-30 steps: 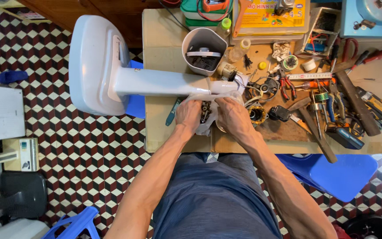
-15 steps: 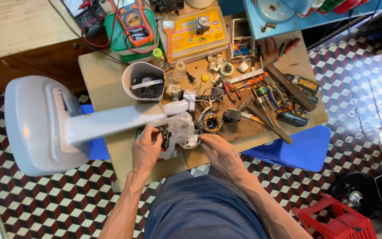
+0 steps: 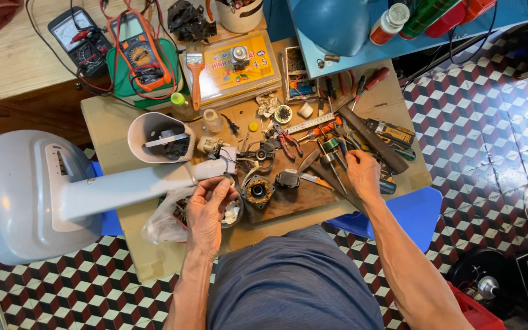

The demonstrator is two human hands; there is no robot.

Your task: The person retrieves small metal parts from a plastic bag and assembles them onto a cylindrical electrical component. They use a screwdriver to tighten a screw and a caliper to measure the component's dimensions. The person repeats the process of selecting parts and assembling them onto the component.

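Left hand (image 3: 208, 208) pinches the end of the pale fan stand (image 3: 123, 188), lying across the table (image 3: 111, 116). Right hand (image 3: 362, 174), fingers curled, reaches among the tools (image 3: 337, 159); whether anything is gripped cannot be told. Steadying the stand first seems advisable.

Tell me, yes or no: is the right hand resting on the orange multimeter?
No. The right hand is down among the tools on the wooden board, while the orange multimeter sits far off at the table's top left.
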